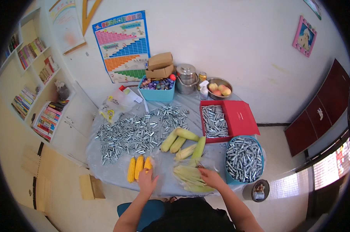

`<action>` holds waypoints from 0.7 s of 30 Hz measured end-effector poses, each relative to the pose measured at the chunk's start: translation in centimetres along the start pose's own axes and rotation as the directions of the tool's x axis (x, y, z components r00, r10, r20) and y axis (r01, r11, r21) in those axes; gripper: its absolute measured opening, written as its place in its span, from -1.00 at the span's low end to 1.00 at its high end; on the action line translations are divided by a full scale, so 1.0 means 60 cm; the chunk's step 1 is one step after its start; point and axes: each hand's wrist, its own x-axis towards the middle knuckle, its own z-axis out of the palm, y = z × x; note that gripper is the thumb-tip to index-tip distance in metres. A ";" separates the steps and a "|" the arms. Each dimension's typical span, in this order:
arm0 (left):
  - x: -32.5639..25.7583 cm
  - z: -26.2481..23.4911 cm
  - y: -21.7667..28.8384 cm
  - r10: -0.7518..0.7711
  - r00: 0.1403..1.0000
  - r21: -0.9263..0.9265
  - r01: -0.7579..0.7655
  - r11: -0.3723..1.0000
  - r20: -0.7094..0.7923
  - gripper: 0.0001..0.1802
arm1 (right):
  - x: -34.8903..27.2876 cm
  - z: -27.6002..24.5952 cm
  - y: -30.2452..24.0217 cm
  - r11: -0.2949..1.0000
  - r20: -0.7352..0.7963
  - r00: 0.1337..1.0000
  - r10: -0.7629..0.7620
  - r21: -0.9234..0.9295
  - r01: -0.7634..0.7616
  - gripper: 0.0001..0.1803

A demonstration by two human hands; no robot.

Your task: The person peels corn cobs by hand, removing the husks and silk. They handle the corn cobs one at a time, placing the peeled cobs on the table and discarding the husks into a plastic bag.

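Observation:
Three peeled yellow corn cobs (139, 168) lie side by side near the table's front edge. My left hand (146, 183) rests its fingertips on the lower end of the rightmost cob, thumb held apart. Further right, pale green corn husks (188, 176) are heaped on clear plastic. My right hand (211, 178) is closed at the right side of this heap, its fingers pinching a husk by a dark, silky-looking tip; the grip is partly hidden. Beyond the heap lie several unpeeled corn ears (177, 144), one ear (198, 149) pointing down toward the husks.
Small silvery cylinders (136, 133) cover the table's left side. More fill a red box (215, 121) and a blue tub (244, 159) at right. Behind stand a turquoise basket (157, 94), a metal pail (187, 79), a spray bottle (204, 91) and a fruit bowl (226, 82). A bin (257, 190) stands below right.

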 end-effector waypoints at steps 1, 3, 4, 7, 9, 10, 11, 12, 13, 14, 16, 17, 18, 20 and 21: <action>0.009 0.011 0.012 0.082 0.995 -0.082 -0.077 0.994 0.051 -0.57 | 0.012 0.027 0.045 0.952 0.001 1.000 -0.007 0.307 0.007 -0.50; 0.033 0.037 0.045 0.239 0.965 -0.245 -0.207 0.947 0.111 -0.63 | 0.011 0.003 0.015 0.721 0.186 0.972 0.146 0.652 -0.233 -0.42; 0.044 0.046 0.072 0.250 0.962 -0.314 -0.205 0.927 0.109 -0.65 | 0.011 -0.012 -0.003 0.542 0.289 0.939 0.184 0.767 -0.343 -0.37; 0.067 0.067 0.162 0.236 0.966 -0.450 -0.164 0.878 0.108 -0.71 | 0.002 -0.037 -0.027 0.373 0.366 0.921 0.134 0.842 -0.389 -0.27; 0.073 0.082 0.204 0.178 0.974 -0.459 -0.095 0.883 0.140 -0.71 | -0.003 -0.038 -0.026 0.383 0.359 0.926 0.118 0.844 -0.376 -0.24; 0.074 0.089 0.216 0.143 0.974 -0.453 -0.048 0.890 0.176 -0.73 | -0.006 -0.037 -0.026 0.388 0.357 0.928 0.110 0.844 -0.371 -0.23; 0.075 0.097 0.226 0.109 0.971 -0.445 -0.003 0.896 0.211 -0.75 | -0.007 -0.035 -0.025 0.405 0.371 0.923 0.100 0.832 -0.379 -0.22; 0.077 0.104 0.231 0.074 0.966 -0.435 0.042 0.900 0.246 -0.76 | -0.006 -0.032 -0.023 0.423 0.386 0.918 0.091 0.819 -0.387 -0.22; 0.077 0.114 0.232 0.100 0.966 -0.498 0.033 0.866 0.237 -0.78 | -0.006 -0.031 -0.023 0.441 0.402 0.912 0.082 0.806 -0.394 -0.21; 0.077 0.127 0.230 0.124 0.966 -0.557 0.025 0.830 0.228 -0.80 | -0.008 -0.031 -0.027 0.455 0.387 0.920 0.068 0.809 -0.374 -0.21; 0.082 0.148 0.221 0.105 0.974 -0.600 0.039 0.799 0.203 -0.81 | -0.014 -0.033 -0.035 0.482 0.359 0.933 0.040 0.811 -0.333 -0.21; 0.087 0.155 0.207 0.062 0.980 -0.584 0.061 0.809 0.188 -0.82 | -0.014 -0.035 -0.027 0.468 0.355 0.934 0.042 0.819 -0.332 -0.21; 0.091 0.154 0.195 0.020 0.985 -0.572 0.083 0.816 0.173 -0.82 | -0.016 -0.041 -0.017 0.455 0.350 0.936 0.046 0.826 -0.331 -0.21; 0.093 0.140 0.166 0.033 0.960 -0.402 0.085 0.912 0.279 -0.81 | -0.022 -0.051 -0.002 0.421 0.327 0.943 0.057 0.849 -0.320 -0.21; 0.092 0.136 0.156 0.031 0.944 -0.311 0.078 0.947 0.330 -0.80 | -0.026 -0.054 0.005 0.399 0.310 0.949 0.063 0.863 -0.309 -0.21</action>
